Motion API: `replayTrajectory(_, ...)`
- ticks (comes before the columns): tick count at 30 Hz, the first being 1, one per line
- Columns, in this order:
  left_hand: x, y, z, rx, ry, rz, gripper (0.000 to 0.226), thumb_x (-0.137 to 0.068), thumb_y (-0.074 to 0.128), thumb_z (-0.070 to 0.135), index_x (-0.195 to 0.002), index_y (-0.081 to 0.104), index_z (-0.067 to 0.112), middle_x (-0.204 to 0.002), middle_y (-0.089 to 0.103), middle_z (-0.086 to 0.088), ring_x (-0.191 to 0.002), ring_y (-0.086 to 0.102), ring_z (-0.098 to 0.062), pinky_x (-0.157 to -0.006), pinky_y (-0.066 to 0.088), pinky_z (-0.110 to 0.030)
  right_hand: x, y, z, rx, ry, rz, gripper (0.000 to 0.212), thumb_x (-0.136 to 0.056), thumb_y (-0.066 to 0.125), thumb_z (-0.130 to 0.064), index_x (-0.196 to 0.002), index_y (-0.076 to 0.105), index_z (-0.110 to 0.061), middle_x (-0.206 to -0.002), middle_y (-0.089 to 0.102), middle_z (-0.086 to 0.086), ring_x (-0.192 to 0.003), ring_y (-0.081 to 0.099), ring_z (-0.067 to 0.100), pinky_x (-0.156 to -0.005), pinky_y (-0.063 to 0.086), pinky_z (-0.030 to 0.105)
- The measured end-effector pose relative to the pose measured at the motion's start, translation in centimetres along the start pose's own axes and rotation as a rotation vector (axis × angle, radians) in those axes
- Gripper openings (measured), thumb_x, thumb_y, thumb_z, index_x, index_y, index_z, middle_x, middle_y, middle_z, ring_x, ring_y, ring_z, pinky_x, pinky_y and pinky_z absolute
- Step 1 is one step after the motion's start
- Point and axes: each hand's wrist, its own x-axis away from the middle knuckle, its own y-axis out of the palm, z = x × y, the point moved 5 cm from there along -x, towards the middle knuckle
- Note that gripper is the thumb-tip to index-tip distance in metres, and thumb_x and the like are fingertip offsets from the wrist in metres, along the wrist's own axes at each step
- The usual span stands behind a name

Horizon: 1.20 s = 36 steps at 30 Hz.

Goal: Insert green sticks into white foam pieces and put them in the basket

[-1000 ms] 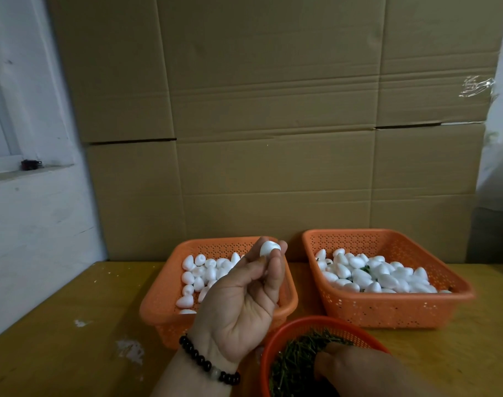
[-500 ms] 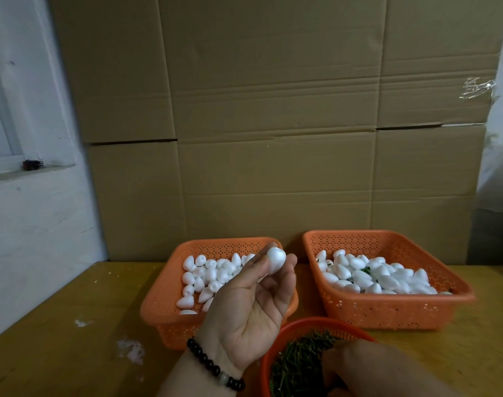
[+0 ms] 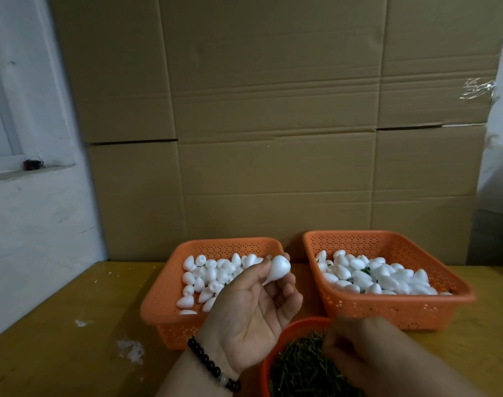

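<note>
1. Holding a white foam piece, my left hand is raised palm-up in front of the left basket; thumb and fingertips pinch the teardrop-shaped piece, its narrow tip pointing down-left toward the palm.
2. My right hand reaches into the round red basket at the near edge, over the heap of green sticks. It is motion-blurred, so I cannot tell whether its fingers grip a stick.
3. The left basket, orange and perforated, holds plain white foam pieces.
4. The right orange basket holds foam pieces with bits of green showing between them.
5. A black bead bracelet circles my left wrist.
6. All three baskets sit on the yellowish worktop, with a wall of cardboard boxes behind.
</note>
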Motion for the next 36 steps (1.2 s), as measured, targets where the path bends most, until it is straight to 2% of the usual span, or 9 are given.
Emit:
replayTrajectory(7,0.3,0.4,-0.1,0.044,-0.045,-0.052,0.029,-0.091,0.051,0.013,-0.116,0.064,0.006,-0.086,0.059,-0.013,-0.068,0.062,-0.02,-0.055,0.059,-0.033,0.8,-1.6,-0.4,-0.294,-0.005,0.309,0.023,-0.091,0.06,-0.013,-0.078,0.057,-0.033,-0.068,0.07,-0.009,-0.056,0.063,0.007,-0.054,0.047,0.018)
replayTrajectory(12,0.4,0.5,-0.4,0.037,-0.07,-0.08,0.027,-0.089,0.05,0.012,-0.107,0.069,0.005,-0.086,0.059,-0.016,-0.07,0.061,-0.024,-0.057,0.059,-0.035,1.2,-2.5,-0.6,-0.522,-0.022,0.491,0.014,-0.079,0.064,-0.038,-0.088,0.062,-0.049,-0.066,0.068,-0.008,-0.042,0.059,0.007,-0.045,0.047,0.017)
replayTrajectory(18,0.6,0.5,-0.5,0.007,-0.079,-0.104,0.029,-0.084,0.053,0.009,-0.107,0.068,0.002,-0.088,0.06,-0.018,-0.072,0.063,-0.027,-0.058,0.059,-0.036,1.7,-3.3,-0.8,-0.655,-0.043,0.579,0.015,-0.067,0.064,-0.046,-0.079,0.068,-0.038,-0.055,0.064,0.005,-0.04,0.057,0.012,-0.043,0.046,0.017)
replayTrajectory(20,0.5,0.5,-0.5,0.0,-0.082,-0.095,0.031,-0.085,0.051,0.008,-0.113,0.062,0.0,-0.088,0.06,-0.018,-0.072,0.063,-0.027,-0.058,0.059,-0.035,1.8,-3.5,-1.0,-0.684,-0.058,0.61,0.014,-0.07,0.067,-0.037,-0.084,0.071,-0.039,-0.059,0.068,0.003,-0.048,0.062,0.01,-0.048,0.049,0.016)
replayTrajectory(22,0.5,0.5,-0.5,-0.016,-0.073,-0.089,0.03,-0.085,0.052,0.006,-0.113,0.06,-0.001,-0.087,0.061,-0.019,-0.071,0.064,-0.028,-0.059,0.059,-0.034,1.9,-3.5,-0.9,-0.692,-0.086,0.638,0.029,-0.077,0.07,-0.016,-0.09,0.072,-0.042,-0.066,0.072,0.0,-0.057,0.068,0.008,-0.055,0.052,0.014)
replayTrajectory(25,0.5,0.7,-0.6,-0.035,-0.054,-0.1,0.021,-0.081,0.055,0.002,-0.095,0.07,-0.002,-0.086,0.063,-0.02,-0.074,0.067,-0.03,-0.061,0.06,-0.035,1.9,-3.3,-0.7,-0.657,-0.106,0.65,0.047,-0.078,0.07,0.001,-0.094,0.071,-0.044,-0.071,0.075,-0.005,-0.067,0.071,0.006,-0.063,0.053,0.011)
replayTrajectory(28,0.6,0.9,-0.7,-0.057,-0.037,-0.111,0.015,-0.078,0.06,-0.005,-0.09,0.068,-0.004,-0.086,0.063,-0.022,-0.076,0.068,-0.034,-0.062,0.06,-0.036,1.8,-3.1,-0.8,-0.657,-0.122,0.682,0.034,-0.074,0.07,-0.016,-0.095,0.07,-0.044,-0.073,0.075,-0.007,-0.069,0.072,0.008,-0.065,0.057,0.02)
replayTrajectory(32,0.5,1.1,-0.9,-0.103,-0.013,-0.112,0.028,-0.07,0.062,-0.005,-0.098,0.06,-0.003,-0.088,0.064,-0.024,-0.078,0.069,-0.034,-0.062,0.061,-0.035,1.9,-2.9,-0.5,-0.627,-0.11,0.737,0.023,-0.07,0.067,-0.036,-0.093,0.068,-0.039,-0.072,0.074,-0.01,-0.068,0.072,0.008,-0.064,0.059,0.034)
replayTrajectory(36,0.5,1.2,-0.9,-0.174,0.025,-0.117,0.031,-0.069,0.063,-0.005,-0.099,0.059,-0.001,-0.087,0.066,-0.022,-0.079,0.069,-0.032,-0.062,0.06,-0.034,2.1,-3.1,-0.7,-0.554,-0.112,0.752,0.02,-0.071,0.066,-0.036,-0.091,0.068,-0.035,-0.071,0.072,-0.016,-0.066,0.071,0.004,-0.06,0.058,0.029)
